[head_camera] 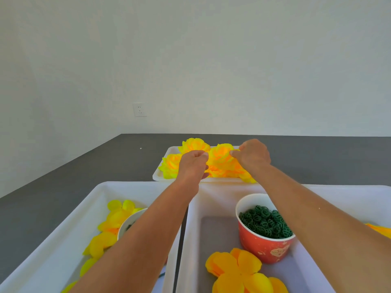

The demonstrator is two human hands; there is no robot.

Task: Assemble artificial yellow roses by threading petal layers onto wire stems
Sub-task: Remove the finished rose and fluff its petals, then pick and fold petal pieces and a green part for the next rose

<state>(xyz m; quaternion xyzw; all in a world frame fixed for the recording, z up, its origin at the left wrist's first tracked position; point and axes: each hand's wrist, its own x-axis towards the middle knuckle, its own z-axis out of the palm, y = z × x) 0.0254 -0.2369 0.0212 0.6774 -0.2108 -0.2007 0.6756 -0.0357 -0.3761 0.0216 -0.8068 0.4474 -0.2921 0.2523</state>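
Note:
Both my arms reach forward over the two near trays to the far white tray (157, 173) that holds several finished yellow roses. My left hand (193, 164) and my right hand (252, 155) flank one yellow rose (220, 155) and pinch its outer petals with curled fingers. Another rose (194, 144) sits behind it and a third (170, 164) lies to the left. No wire stem shows in the hands. Loose yellow petal layers (239, 269) lie in the near right tray, and more petal layers (105, 235) lie in the near left tray.
A red paper cup (265, 246) full of green plastic rings stands in the near right tray (194, 240). A second cup (129, 222), mostly hidden by my left forearm, stands in the near left tray (69, 218). The table (95, 163) is dark grey, against a white wall.

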